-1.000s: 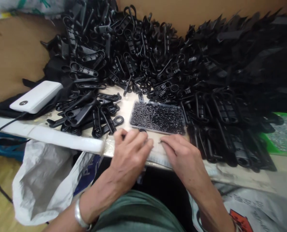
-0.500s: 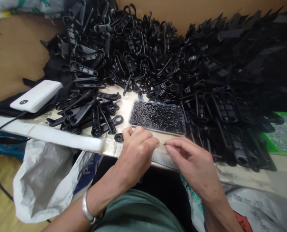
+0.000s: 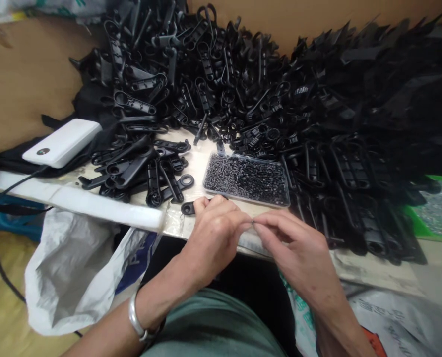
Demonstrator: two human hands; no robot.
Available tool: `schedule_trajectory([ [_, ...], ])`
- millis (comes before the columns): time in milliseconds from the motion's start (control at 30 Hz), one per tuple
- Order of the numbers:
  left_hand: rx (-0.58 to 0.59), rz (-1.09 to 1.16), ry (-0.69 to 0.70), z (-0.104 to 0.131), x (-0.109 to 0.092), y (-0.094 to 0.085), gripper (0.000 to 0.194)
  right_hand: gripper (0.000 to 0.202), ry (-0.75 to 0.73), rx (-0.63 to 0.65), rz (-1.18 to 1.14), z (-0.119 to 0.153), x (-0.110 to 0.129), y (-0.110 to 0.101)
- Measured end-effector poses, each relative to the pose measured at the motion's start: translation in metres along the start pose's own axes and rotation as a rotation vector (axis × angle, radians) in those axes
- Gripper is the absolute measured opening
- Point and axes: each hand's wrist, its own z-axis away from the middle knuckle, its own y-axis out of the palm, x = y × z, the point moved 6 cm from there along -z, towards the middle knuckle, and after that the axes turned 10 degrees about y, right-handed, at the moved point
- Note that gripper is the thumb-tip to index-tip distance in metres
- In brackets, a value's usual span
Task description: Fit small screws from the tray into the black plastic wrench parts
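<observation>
My right hand (image 3: 298,248) pinches a tiny dark piece (image 3: 252,222) between thumb and forefinger; its exact kind is too small to make out. My left hand (image 3: 217,230) is closed, thumb and forefinger pressed together at that same piece, so the fingertips of both hands meet. Whatever else the left fingers hold is hidden. Just behind the left knuckles lies a black plastic arm with a ringed end (image 3: 188,208), partly covered by the hand. A clear plastic box (image 3: 205,184) of tiny black and grey parts stands beyond both hands.
A large heap of black plastic arms (image 3: 206,64) fills the back, with a smaller pile (image 3: 135,168) at left and rows at right. A white power bank (image 3: 62,141) with a cable lies left. A green tray (image 3: 416,223) is at far right. A white sack (image 3: 68,272) hangs below.
My hands have come together; the gap between their fingertips has closed, and the tiny dark piece now touches the left fingertips. The whole view has shifted slightly.
</observation>
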Motion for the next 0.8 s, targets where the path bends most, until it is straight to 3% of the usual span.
schedule_trajectory([
  [167,-0.073,0.07,-0.042,0.001,0.0,-0.001,0.02,0.004,0.133,-0.092,-0.068,0.002,-0.006,-0.001],
  [400,-0.117,0.09,-0.075,0.006,-0.001,-0.001,0.02,0.009,-0.09,-0.155,0.051,0.007,0.008,0.002],
  [600,-0.12,0.114,-0.066,0.006,-0.001,-0.007,0.021,0.009,-0.113,-0.136,0.059,0.005,0.012,0.004],
  [800,-0.094,0.097,-0.015,0.003,0.0,-0.008,0.022,0.01,-0.148,-0.203,0.123,0.005,0.016,0.005],
])
